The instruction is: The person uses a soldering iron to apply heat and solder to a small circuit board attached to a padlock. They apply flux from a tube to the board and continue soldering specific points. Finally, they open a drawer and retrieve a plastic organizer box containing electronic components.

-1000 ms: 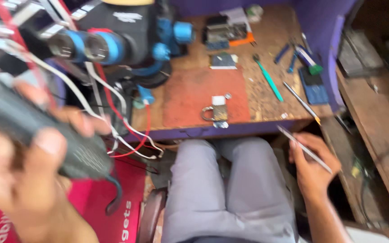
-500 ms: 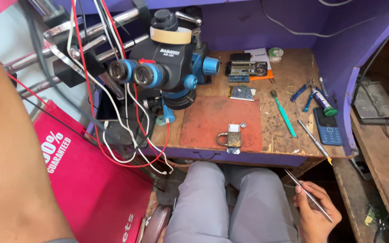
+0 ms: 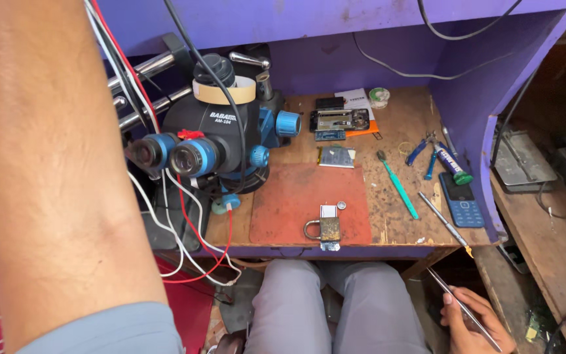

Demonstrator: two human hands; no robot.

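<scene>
Person seated at a repair desk (image 3: pixel 420 118), tweezers held low by the right hand.

Right hand (image 3: pixel 476 324) sits below the desk's front right corner, beside the knee, fingers pinching one pair of metal tweezers (image 3: pixel 463 308), tips angled up toward the desk, seemingly parked clear of the work. Left arm (image 3: pixel 54 170) is raised across the left of view; its hand is out of frame, grip cannot be told. One stereo microscope (image 3: pixel 214 141) stands at the desk's left edge, eyepieces facing the sitter. One red mat (image 3: pixel 296 196) lies at front centre, one padlock (image 3: pixel 325 229) on its front edge. One green toothbrush (image 3: pixel 399 185), one keypad phone (image 3: pixel 461 200) near the right edge, one opened handset (image 3: pixel 339 120) at the back.
</scene>
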